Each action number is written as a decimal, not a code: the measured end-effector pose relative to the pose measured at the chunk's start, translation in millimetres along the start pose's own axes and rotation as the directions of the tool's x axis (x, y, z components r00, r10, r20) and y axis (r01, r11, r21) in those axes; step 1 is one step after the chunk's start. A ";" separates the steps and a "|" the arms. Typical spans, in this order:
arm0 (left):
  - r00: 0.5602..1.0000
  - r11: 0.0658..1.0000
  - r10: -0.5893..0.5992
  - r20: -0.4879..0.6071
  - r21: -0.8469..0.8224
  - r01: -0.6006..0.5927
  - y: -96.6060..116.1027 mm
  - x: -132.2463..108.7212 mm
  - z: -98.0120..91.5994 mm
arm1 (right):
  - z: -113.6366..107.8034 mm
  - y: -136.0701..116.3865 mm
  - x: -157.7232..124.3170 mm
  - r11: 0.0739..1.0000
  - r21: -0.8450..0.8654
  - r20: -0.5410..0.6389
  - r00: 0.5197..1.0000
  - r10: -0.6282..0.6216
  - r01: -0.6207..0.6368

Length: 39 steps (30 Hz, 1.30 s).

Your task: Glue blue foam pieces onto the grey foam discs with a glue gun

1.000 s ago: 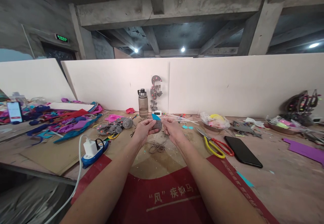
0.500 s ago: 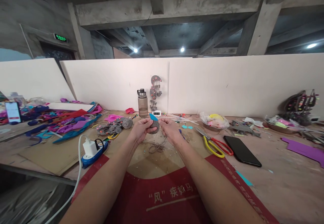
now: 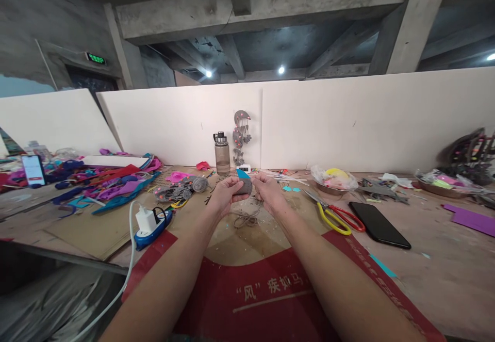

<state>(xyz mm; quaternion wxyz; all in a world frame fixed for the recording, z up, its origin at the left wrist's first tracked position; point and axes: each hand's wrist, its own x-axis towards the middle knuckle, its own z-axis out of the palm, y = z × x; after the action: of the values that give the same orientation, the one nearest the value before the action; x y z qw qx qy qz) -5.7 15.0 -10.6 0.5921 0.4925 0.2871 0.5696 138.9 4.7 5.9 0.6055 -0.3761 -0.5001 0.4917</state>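
Note:
In the middle of the head view, my left hand (image 3: 225, 195) is closed on a rounded grey felt piece (image 3: 245, 188). A pointed bright blue felt piece (image 3: 242, 174) stands up from its top edge. My right hand (image 3: 269, 191) pinches just to the right of the felt; what is between its fingertips is too small to make out. Below both hands, a loose tangle of brownish-grey cord (image 3: 246, 220) lies on the brown board.
Scissors (image 3: 328, 217) and a black phone (image 3: 379, 225) lie to the right. Ahead stand a water bottle (image 3: 222, 155) and a grey hanging ornament (image 3: 240, 136). A blue power strip (image 3: 153, 232) with a white cable and colourful felt scraps (image 3: 119, 190) lie left.
The view has shifted slightly, so the scene sits a little further right. More of the grey piece's face shows, and my right fingers are a little further from the blue tip.

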 end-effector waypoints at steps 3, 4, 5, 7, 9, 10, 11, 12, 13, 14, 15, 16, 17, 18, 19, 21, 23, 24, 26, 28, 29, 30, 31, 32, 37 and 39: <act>1.000 1.000 0.007 -0.024 -0.016 -0.007 0.3 -0.8 3.2 | 0.8 1.5 0.3 1.000 0.005 -0.005 1.000 0.014 -0.014; 0.999 1.000 0.011 -0.032 -0.020 -0.012 0.8 -1.1 4.9 | 0.9 1.7 0.4 1.000 0.015 -0.008 1.000 0.022 -0.022; 0.999 1.000 0.016 -0.038 -0.022 -0.017 1.4 -1.6 6.6 | 0.9 1.8 0.5 0.999 0.026 -0.010 1.000 0.030 -0.030; 0.999 0.999 0.020 -0.043 -0.025 -0.021 3.0 -2.8 9.9 | 1.0 2.0 0.6 0.998 0.044 -0.019 0.999 0.043 -0.042; 0.999 1.000 0.013 -0.044 -0.027 -0.014 4.5 -4.4 12.0 | 1.6 2.7 0.5 0.998 0.047 -0.030 0.999 0.045 -0.043; 0.999 1.000 0.007 -0.046 -0.026 -0.008 5.0 -5.0 12.6 | 2.2 3.2 0.3 0.998 0.045 -0.036 0.999 0.039 -0.038; 0.999 1.000 0.000 -0.053 -0.026 -0.002 5.2 -5.4 12.7 | 3.1 3.8 0.0 0.999 0.039 -0.040 0.999 0.031 -0.030; 0.998 1.000 -0.006 -0.061 -0.027 0.004 5.2 -5.6 12.6 | 4.1 4.2 -0.4 0.999 0.035 -0.042 0.999 0.024 -0.022; 0.998 0.999 -0.012 -0.069 -0.031 0.010 5.0 -5.3 12.2 | 5.2 4.4 -0.9 0.999 0.031 -0.041 0.999 0.019 -0.018; 0.997 0.999 -0.018 -0.074 -0.037 0.015 4.6 -4.8 11.7 | 6.3 4.4 -1.5 0.999 0.029 -0.040 0.999 0.018 -0.017; 0.997 0.999 -0.024 -0.077 -0.044 0.020 4.2 -4.1 11.1 | 7.3 4.1 -2.0 0.999 0.027 -0.036 0.999 0.020 -0.019; 0.997 0.998 -0.029 -0.075 -0.051 0.025 3.7 -3.2 10.5 | 8.0 3.5 -2.6 0.999 0.025 -0.031 0.999 0.024 -0.023; 0.997 0.998 -0.031 -0.072 -0.056 0.027 3.3 -2.4 9.9 | 8.5 2.8 -3.1 0.999 0.023 -0.026 0.999 0.026 -0.026; 0.997 0.998 -0.030 -0.071 -0.058 0.026 3.1 -1.6 9.4 | 8.7 2.0 -3.6 0.999 0.021 -0.022 0.999 0.027 -0.027; 0.997 0.998 -0.030 -0.071 -0.058 0.026 3.1 -1.0 9.1 | 8.7 1.2 -4.0 0.999 0.018 -0.017 0.999 0.027 -0.027; 0.996 0.998 -0.030 -0.081 -0.055 0.025 4.0 -0.3 8.7 | 7.9 -0.2 -4.6 0.999 0.018 -0.002 1.000 0.028 -0.028; 0.996 0.999 -0.033 -0.087 -0.045 0.029 5.9 -0.2 8.7 | 6.3 -1.1 -5.1 0.999 0.036 0.028 0.999 0.028 -0.029; 0.996 0.999 -0.034 -0.088 -0.040 0.031 7.1 -0.3 8.7 | 5.4 -1.5 -5.3 0.998 0.050 0.048 0.998 0.033 -0.036; 0.996 0.999 -0.035 -0.083 -0.028 0.033 9.6 -0.9 8.8 | 3.7 -2.6 -5.7 0.994 0.088 0.097 0.994 0.048 -0.057; 0.997 0.999 -0.030 -0.064 -0.024 0.029 11.8 -1.7 8.7 | 2.3 -4.1 -6.1 0.989 0.127 0.139 0.988 0.064 -0.082; 0.998 0.999 -0.024 -0.052 -0.025 0.022 12.7 -2.0 8.5 | 1.9 -4.9 -6.3 0.985 0.145 0.152 0.986 0.071 -0.093; 0.999 0.999 -0.016 -0.036 -0.029 0.015 13.5 -2.4 8.1 | 1.6 -5.7 -6.4 0.981 0.163 0.161 0.984 0.076 -0.102; 1.000 0.999 -0.005 -0.018 -0.035 0.004 14.3 -2.7 7.6 | 1.4 -6.5 -6.5 0.977 0.180 0.170 0.982 0.080 -0.111; 1.000 0.999 0.007 -0.003 -0.043 -0.007 14.9 -2.9 6.9 | 1.3 -7.2 -6.5 0.973 0.197 0.181 0.980 0.086 -0.122; 0.998 0.998 0.038 0.056 -0.044 -0.035 18.6 -2.9 2.1 | 0.2 -10.6 -7.3 0.951 0.266 0.270 0.959 0.086 -0.160; 0.996 0.999 0.039 0.076 -0.036 -0.036 20.0 -2.7 0.2 | -0.1 -11.9 -8.4 0.952 0.264 0.285 0.955 0.078 -0.157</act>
<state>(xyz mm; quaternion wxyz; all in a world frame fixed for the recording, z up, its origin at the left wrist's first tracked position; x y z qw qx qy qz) -13.8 9.7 7.2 0.6002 0.5092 0.2448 0.5662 141.5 -6.2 15.2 0.5484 -0.2437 -0.4789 0.6407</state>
